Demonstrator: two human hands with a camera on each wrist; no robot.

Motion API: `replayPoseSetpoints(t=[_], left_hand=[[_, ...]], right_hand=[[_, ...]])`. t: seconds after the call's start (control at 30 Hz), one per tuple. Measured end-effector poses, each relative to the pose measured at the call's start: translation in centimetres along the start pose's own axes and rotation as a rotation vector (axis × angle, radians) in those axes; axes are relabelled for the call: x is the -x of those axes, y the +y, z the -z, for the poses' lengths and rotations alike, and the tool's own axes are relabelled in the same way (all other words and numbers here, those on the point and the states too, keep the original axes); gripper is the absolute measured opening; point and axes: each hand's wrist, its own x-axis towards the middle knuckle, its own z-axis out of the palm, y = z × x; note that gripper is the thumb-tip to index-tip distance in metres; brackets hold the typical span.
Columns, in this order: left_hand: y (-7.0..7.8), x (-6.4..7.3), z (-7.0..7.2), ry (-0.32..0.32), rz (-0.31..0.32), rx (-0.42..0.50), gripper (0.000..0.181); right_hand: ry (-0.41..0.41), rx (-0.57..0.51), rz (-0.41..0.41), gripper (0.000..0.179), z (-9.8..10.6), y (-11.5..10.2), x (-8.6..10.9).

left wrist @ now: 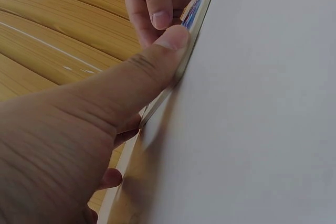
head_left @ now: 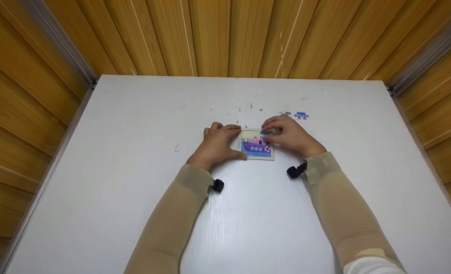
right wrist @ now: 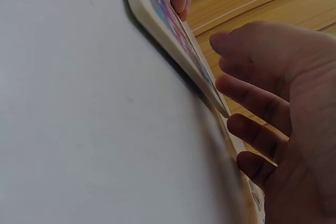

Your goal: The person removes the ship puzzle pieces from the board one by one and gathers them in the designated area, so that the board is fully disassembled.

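Note:
A small jigsaw puzzle in a pale frame (head_left: 257, 158) lies on the white table, showing a purple and pink ship on blue. My left hand (head_left: 219, 144) holds the frame from the left, thumb at the lower left corner and a finger along the upper left corner. In the left wrist view the left thumb (left wrist: 173, 40) rests on the frame's edge. My right hand (head_left: 286, 133) is over the puzzle's upper right part, fingertips right at the picture. The right wrist view shows its fingers (right wrist: 257, 95) loosely bent beside the frame, with no piece visible between them.
Two loose jigsaw pieces lie beyond the right hand: a blue one (head_left: 301, 115) and another (head_left: 285, 113) partly behind the fingers. Small dark marks dot the white table (head_left: 134, 152). Yellow wood-plank walls (head_left: 210, 38) stand behind and at both sides.

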Motion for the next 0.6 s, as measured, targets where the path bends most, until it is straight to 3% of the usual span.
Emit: replayPoseSetpoints(t=[0.6], left_hand=[[-0.12,-0.11,-0.07,0.0,-0.003,0.02,0.103]], right_hand=[[-0.044,0.056,0.019,0.023,-0.52,-0.4,-0.05]])
